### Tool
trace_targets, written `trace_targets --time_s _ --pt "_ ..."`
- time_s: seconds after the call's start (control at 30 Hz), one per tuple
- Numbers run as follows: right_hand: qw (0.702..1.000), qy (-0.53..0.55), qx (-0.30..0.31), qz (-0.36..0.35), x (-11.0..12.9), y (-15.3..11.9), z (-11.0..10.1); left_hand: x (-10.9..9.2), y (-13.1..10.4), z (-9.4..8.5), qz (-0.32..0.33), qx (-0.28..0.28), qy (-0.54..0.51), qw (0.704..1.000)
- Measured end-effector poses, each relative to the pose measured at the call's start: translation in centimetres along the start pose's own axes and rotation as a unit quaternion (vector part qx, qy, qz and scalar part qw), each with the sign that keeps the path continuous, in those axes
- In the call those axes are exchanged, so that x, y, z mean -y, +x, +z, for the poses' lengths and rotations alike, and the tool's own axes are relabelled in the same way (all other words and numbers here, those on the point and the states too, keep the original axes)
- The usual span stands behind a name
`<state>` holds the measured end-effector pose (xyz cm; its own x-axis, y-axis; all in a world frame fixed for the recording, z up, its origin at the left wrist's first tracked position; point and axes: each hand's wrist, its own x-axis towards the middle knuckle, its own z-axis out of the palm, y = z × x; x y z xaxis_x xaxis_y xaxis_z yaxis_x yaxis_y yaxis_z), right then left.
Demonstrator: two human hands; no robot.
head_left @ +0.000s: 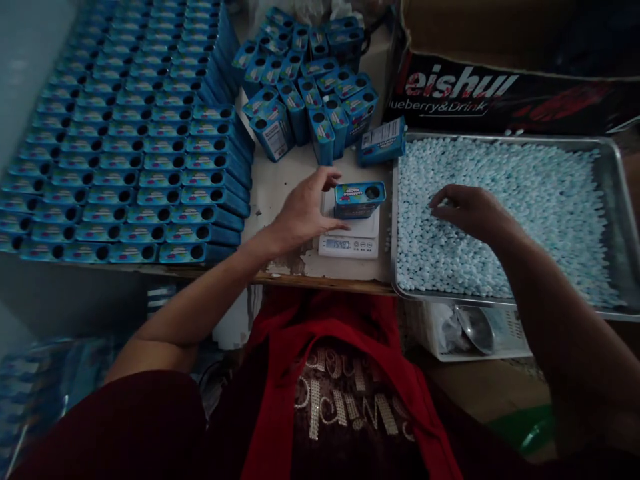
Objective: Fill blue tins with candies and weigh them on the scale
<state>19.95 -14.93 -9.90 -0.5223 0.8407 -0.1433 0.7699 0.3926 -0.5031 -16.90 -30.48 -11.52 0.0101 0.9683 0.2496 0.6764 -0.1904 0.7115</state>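
A blue tin with a dark round hole in its top (pixel 359 200) stands on a small white scale (pixel 349 245), whose display is lit. My left hand (pixel 307 208) is at the tin's left side, thumb and fingers spread apart around that end, holding nothing. Over the left part of a metal tray (pixel 623 200) full of small pale-blue candies (pixel 545 193) is my right hand (pixel 463 208). Its thumb and forefinger come close together just above the candies; whether anything is between the fingertips is too small to tell.
Rows of blue tins (pixel 135 177) fill the left side of the table (pixel 280 180). Loose tins (pixel 310 100) stand behind the scale, one lying on its side (pixel 383 141). A black printed box (pixel 480 100) is behind the tray. Below the tray sits a white basket (pixel 445 350) with a metal scoop (pixel 475 328).
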Motion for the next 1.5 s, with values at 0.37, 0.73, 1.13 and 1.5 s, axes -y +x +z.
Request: trace_targets --time_s 0.37,0.73,1.13,1.5 --pt "0.990 0.112 -0.090 -0.003 3.1 -0.7 1.3 -1.1 2.1 3.7 0.147 -0.043 0.023 0.988" --pt "0.681 0.711 -0.005 0.175 8.7 -4.3 3.0 -3.3 4.6 7.5 0.187 -0.064 0.102 0.975" --pt "0.680 0.712 0.010 0.174 8.8 -4.3 2.3 -5.3 4.1 6.1 0.204 -0.047 0.158 0.965" --pt "0.888 0.438 -0.082 0.112 8.2 -3.3 1.5 -4.7 3.6 8.5 0.131 -0.076 0.011 0.988"
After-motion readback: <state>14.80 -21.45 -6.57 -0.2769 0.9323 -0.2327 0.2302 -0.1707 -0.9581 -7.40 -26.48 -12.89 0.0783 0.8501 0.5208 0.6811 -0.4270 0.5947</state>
